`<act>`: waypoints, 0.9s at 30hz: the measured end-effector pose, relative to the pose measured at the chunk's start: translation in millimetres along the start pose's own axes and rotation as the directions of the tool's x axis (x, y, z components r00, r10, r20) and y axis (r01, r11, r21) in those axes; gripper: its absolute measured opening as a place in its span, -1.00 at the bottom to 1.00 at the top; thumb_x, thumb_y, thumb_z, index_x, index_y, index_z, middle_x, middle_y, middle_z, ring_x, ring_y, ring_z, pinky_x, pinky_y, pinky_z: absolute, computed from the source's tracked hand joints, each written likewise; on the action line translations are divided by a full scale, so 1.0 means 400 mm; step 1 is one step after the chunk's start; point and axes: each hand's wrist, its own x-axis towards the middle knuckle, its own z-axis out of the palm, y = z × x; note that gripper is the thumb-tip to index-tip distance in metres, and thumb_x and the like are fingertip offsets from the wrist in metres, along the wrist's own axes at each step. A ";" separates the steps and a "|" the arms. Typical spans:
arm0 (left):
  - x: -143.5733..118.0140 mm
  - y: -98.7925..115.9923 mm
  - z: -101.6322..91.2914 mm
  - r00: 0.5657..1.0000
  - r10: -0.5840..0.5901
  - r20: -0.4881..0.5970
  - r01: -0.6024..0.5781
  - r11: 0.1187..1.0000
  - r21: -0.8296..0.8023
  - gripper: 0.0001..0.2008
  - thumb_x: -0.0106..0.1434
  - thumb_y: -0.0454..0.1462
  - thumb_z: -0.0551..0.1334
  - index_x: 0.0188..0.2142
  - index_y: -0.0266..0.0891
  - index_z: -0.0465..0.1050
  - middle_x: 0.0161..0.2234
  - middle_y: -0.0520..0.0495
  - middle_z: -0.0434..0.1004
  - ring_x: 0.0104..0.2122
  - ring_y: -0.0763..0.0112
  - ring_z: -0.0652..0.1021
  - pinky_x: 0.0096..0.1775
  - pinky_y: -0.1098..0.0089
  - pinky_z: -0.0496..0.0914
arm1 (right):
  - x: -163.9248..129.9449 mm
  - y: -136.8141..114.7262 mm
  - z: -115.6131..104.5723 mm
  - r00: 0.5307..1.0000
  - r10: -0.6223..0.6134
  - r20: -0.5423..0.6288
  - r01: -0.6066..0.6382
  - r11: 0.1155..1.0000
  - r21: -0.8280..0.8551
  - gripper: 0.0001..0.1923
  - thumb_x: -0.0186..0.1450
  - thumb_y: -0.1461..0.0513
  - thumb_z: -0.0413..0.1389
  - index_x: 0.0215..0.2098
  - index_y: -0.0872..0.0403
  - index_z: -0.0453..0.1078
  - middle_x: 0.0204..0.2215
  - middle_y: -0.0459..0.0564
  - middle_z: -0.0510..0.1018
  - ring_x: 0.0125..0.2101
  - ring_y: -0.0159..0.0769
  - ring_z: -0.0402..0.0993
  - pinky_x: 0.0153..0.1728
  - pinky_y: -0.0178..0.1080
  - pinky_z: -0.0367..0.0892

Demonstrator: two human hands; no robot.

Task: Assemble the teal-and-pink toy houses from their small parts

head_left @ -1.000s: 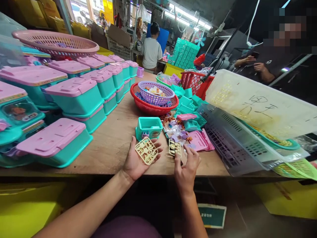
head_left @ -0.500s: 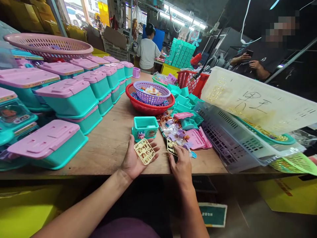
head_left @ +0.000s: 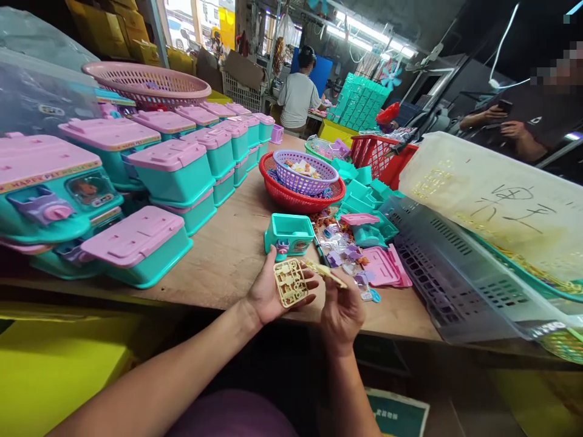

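My left hand point(head_left: 268, 294) is palm up, holding a cream plastic parts frame point(head_left: 290, 283) with small moulded pieces across the palm. Its fingers reach out behind the frame. My right hand point(head_left: 344, 309) pinches a second cream parts frame point(head_left: 327, 274), seen nearly edge-on and raised off the table just right of the first. Behind my left hand stands an open turquoise toy box point(head_left: 291, 227) with a pink and purple latch on its front. Right of that box lie loose clear, purple and brown small parts point(head_left: 341, 252) and flat pink lids point(head_left: 382, 266).
Stacked turquoise boxes with pink lids point(head_left: 170, 159) fill the left side. A purple basket point(head_left: 305, 176) sits in a red basket point(head_left: 303, 200) at centre back. A clear crate point(head_left: 437, 273) borders the right. Two other people are in the background, one holding a phone.
My right hand has lifted the second cream frame off the table and brought it beside the first. My left hand still holds its frame. The view has swung left.
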 end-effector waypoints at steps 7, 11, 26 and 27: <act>-0.014 0.008 0.012 0.998 0.057 0.000 -0.057 0.997 -0.055 -0.27 0.37 0.16 -0.14 -0.25 -0.44 0.51 -0.41 -0.29 0.61 -0.42 0.26 0.63 -0.36 0.35 0.51 | -0.030 -0.001 0.024 0.866 -0.385 0.319 0.439 0.891 -0.118 -0.51 0.29 0.46 0.07 0.14 -0.02 0.36 0.01 0.08 0.55 0.08 -0.18 0.47 0.15 0.04 0.34; -0.025 0.018 0.024 0.997 0.070 -0.024 -0.072 0.995 -0.064 -0.27 0.38 0.15 -0.16 -0.21 -0.45 0.50 -0.37 -0.31 0.61 -0.39 0.24 0.64 -0.33 0.32 0.53 | -0.023 -0.009 0.021 0.801 -0.372 0.469 0.496 0.852 -0.171 -0.53 0.30 0.41 0.10 0.15 0.01 0.31 0.05 0.09 0.53 0.14 -0.16 0.41 0.26 0.15 0.15; -0.050 -0.001 0.029 0.976 0.213 -0.035 -0.213 0.977 0.011 -0.63 0.42 -0.10 0.04 -0.13 -0.34 0.48 -0.22 -0.23 0.63 -0.21 0.23 0.64 -0.12 0.22 0.56 | -0.050 -0.067 0.023 0.946 -0.060 0.319 0.120 0.978 -0.172 -0.51 0.39 0.00 -0.03 0.22 0.00 0.21 0.14 0.15 0.29 0.18 -0.07 0.24 0.16 0.07 0.27; -0.052 -0.004 0.033 0.973 0.230 -0.019 -0.230 0.973 0.004 -0.60 0.43 -0.08 0.03 -0.12 -0.35 0.48 -0.20 -0.24 0.63 -0.19 0.21 0.64 -0.10 0.19 0.55 | -0.055 -0.073 0.025 0.969 0.006 0.246 0.042 0.981 -0.190 -0.54 0.40 0.04 -0.03 0.22 0.00 0.20 0.14 0.15 0.29 0.18 -0.08 0.25 0.16 0.09 0.27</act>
